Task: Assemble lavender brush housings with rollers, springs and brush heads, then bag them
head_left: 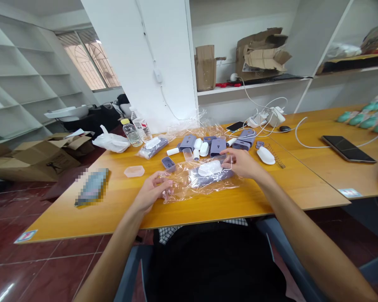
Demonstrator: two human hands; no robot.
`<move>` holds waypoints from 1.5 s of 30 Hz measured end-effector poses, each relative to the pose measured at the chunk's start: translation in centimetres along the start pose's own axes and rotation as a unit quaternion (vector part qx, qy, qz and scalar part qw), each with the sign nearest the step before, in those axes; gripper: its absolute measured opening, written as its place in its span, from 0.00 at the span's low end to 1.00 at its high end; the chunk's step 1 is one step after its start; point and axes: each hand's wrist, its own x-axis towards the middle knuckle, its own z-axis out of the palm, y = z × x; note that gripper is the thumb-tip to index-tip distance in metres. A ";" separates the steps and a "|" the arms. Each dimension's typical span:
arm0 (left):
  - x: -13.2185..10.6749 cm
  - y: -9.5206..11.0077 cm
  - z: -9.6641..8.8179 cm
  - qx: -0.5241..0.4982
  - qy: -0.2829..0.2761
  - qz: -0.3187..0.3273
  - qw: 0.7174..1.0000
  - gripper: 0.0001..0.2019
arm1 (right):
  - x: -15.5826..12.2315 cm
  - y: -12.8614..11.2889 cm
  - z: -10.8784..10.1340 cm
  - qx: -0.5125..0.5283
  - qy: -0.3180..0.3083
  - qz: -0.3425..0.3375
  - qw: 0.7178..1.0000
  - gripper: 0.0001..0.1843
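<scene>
Left hand point(150, 192): thumb and fingers curled together at the near end of a crumpled clear plastic bag point(176, 188); grip closed on the film.
Right hand point(243, 163): fingers laid across the far edge of the bag; grip clamped or merely resting, impossible to tell.
Bag contents: white oval plastic shell point(209, 168) over a lavender-grey rectangular plastic piece point(208, 178), both visible through the film.
Bag position: middle of a honey-coloured wooden surface point(82, 218), between both hands.
Handling note: film held at two separate points, contents clear of the fingers, creases gathered toward the left hand.
Nearby parts: loose lavender-grey plastic housings point(218, 147), small white plastic capsules point(204, 149), second white oval shell point(266, 155), coiled metal spring point(276, 155), translucent rectangular plastic tray point(134, 171), smaller clear bag of similar parts point(153, 147).
Further back: clear water bottle with yellow cap point(131, 133), white charger cables point(267, 117), black tablet point(348, 149).
</scene>
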 end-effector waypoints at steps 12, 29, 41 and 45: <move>-0.8 -0.5 -1.0 0.084 -0.049 0.008 0.995 0.31 | -1.5 -0.6 -2.1 0.094 -0.016 0.000 0.995 0.27; -1.9 -0.6 -1.2 0.085 -0.072 0.030 0.993 0.40 | -6.2 2.4 0.4 0.124 -0.034 0.049 0.990 0.27; -2.3 -1.2 -0.8 0.132 0.000 0.167 0.977 0.25 | -6.1 2.9 0.2 0.116 0.010 0.075 0.990 0.26; -2.4 -1.4 0.4 0.163 0.053 0.281 0.944 0.05 | -6.0 3.3 0.3 0.120 0.013 0.077 0.990 0.25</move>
